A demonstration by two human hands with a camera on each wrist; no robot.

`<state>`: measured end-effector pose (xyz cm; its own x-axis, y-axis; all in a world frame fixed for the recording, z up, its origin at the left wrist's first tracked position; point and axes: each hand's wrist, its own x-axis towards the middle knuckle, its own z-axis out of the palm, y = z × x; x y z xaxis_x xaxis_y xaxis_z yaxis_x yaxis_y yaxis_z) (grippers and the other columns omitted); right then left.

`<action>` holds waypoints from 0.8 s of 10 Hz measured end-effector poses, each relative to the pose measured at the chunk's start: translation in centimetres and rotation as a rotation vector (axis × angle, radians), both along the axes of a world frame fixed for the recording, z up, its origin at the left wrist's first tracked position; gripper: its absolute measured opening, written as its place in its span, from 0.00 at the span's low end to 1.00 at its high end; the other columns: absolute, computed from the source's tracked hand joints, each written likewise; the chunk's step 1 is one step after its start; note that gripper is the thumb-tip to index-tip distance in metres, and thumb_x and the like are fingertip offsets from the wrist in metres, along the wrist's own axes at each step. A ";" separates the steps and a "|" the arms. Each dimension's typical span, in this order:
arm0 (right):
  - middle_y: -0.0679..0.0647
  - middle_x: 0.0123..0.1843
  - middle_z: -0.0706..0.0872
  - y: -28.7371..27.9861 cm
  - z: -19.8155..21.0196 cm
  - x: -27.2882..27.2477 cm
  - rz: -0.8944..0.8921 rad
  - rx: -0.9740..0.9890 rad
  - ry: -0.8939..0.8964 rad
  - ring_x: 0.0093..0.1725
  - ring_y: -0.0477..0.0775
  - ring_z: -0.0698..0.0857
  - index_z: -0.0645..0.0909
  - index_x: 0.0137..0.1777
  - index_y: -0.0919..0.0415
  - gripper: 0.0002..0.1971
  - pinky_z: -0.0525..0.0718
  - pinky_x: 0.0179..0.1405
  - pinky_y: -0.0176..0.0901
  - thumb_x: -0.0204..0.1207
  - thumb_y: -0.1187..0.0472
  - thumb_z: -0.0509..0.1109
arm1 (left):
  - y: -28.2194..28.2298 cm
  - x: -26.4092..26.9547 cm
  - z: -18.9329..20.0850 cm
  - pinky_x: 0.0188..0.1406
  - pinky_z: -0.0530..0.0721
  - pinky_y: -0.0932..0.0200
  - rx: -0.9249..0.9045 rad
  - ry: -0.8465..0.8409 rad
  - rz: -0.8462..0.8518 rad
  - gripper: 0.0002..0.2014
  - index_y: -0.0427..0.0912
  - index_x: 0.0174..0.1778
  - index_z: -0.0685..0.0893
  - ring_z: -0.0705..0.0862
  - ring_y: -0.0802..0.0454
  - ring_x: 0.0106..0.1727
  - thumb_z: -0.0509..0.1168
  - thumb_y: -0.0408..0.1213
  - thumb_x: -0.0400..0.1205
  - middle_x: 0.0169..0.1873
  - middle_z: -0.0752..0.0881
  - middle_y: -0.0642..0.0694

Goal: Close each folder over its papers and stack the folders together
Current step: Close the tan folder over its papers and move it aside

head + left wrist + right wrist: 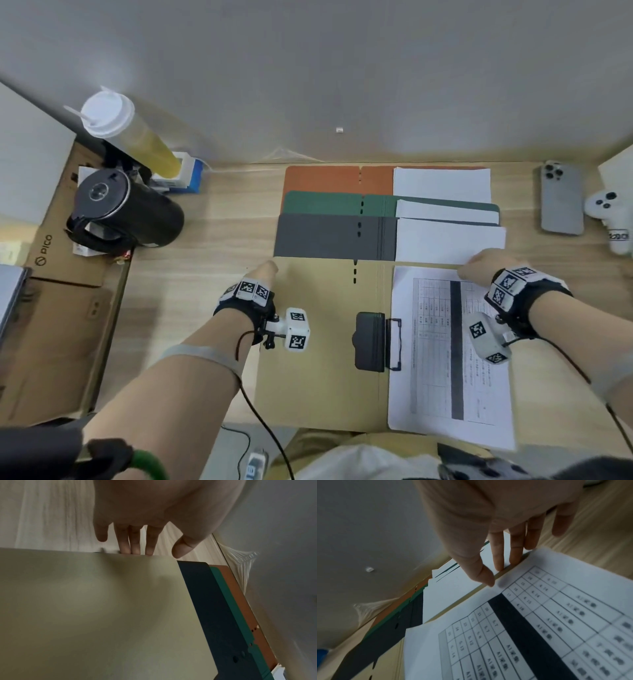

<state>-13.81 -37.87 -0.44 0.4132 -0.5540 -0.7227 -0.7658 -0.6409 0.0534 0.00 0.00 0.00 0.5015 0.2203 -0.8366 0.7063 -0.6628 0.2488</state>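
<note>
Four open folders overlap on the wooden table: orange (322, 180) farthest, then green (322, 205), grey (325, 236) and, nearest, tan (308, 342). Each has white papers on its right half. The tan folder (102, 608) carries a printed table sheet (445, 359) and a black clip (371, 341). My left hand (265, 274) is at the far left corner of the tan flap. Its straight fingers (133, 547) reach the flap's edge and the thumb stays free. My right hand (476, 269) pinches the tan folder's far edge (503, 572), thumb on the printed sheet (539, 628).
A black kettle (126, 212), a lidded cup of yellow drink (130, 133) and a blue-white box (188, 174) stand at the back left, beside a cardboard box (61, 274). A phone (561, 198) and a white controller (609, 212) lie at the right. The tan folder overhangs the table's front edge.
</note>
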 end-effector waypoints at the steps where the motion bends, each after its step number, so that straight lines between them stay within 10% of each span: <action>1: 0.56 0.53 0.86 0.5 -0.1 0.1 0.050 -0.004 0.022 0.51 0.57 0.82 0.85 0.53 0.55 0.16 0.78 0.38 0.40 0.68 0.49 0.70 | 0.7 0.1 -0.1 0.59 0.83 0.48 0.026 0.032 0.010 0.23 0.41 0.54 0.83 0.86 0.39 0.51 0.61 0.55 0.72 0.51 0.87 0.36; 2: 0.57 0.60 0.81 1.3 -0.8 0.4 0.069 -0.013 0.051 0.64 0.62 0.73 0.85 0.52 0.44 0.20 0.77 0.58 0.52 0.59 0.44 0.69 | 0.4 0.8 -0.1 0.56 0.82 0.56 -0.031 0.023 -0.012 0.30 0.37 0.73 0.79 0.81 0.45 0.57 0.67 0.50 0.78 0.68 0.82 0.34; 4: 0.49 0.51 0.89 3.1 0.8 3.2 0.086 0.004 -0.016 0.51 0.56 0.84 0.88 0.50 0.50 0.18 0.78 0.62 0.49 0.65 0.43 0.67 | 0.9 3.1 2.8 0.72 0.77 0.49 0.023 -0.112 -0.146 0.26 0.34 0.75 0.78 0.78 0.36 0.74 0.62 0.49 0.86 0.73 0.79 0.34; 8: 0.65 0.63 0.87 3.2 4.0 6.1 -0.308 0.236 -0.404 0.52 0.64 0.84 0.83 0.62 0.71 0.21 0.83 0.57 0.52 0.75 0.57 0.70 | 1.1 10.3 12.9 0.66 0.85 0.42 -0.007 -0.284 -0.137 0.24 0.32 0.68 0.82 0.88 0.38 0.59 0.69 0.43 0.80 0.62 0.87 0.37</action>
<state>-7.67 -34.64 3.57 0.5280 -0.5348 -0.6597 -0.8492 -0.3436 -0.4011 10.30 1.08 12.95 0.7398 0.1290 -0.6603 0.5120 -0.7447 0.4281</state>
